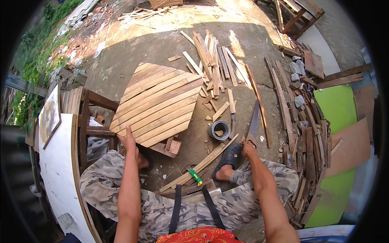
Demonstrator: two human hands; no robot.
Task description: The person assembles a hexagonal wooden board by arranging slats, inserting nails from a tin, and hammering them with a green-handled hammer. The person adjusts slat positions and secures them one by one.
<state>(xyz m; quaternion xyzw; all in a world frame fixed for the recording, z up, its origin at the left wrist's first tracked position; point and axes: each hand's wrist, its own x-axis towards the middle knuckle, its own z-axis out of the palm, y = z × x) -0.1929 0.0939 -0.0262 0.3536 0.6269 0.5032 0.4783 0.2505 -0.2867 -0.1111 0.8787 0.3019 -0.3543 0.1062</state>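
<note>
Head view: grips the slatted wooden panel point(160, 103) by its near-left edge with the left hand point(129, 141), with the thumb flat on the top face close to the corner and the other fingers mostly hidden at the rim. Cannot tell how far those fingers reach underneath. Extends from that thumb ahead and to the right, with nearly the whole panel beyond the fingertips and its diagonal strips facing up, over wooden blocks point(174, 146) showing past the near edge. Holds the handsaw point(253, 125) in the right hand point(249, 149), with the fingers closed at the handle, partly hidden from above, and the blade pointing away past the dark clog point(229, 157). Well apart from the panel, on the far side of the grey container point(219, 130). Between the knees, shows thin wooden strips point(210, 157) with a green-and-yellow tool point(195, 177) lying across. Beyond the panel's right corner, shows a loose heap of cut sticks point(212, 56) on the ground point(117, 50).
</note>
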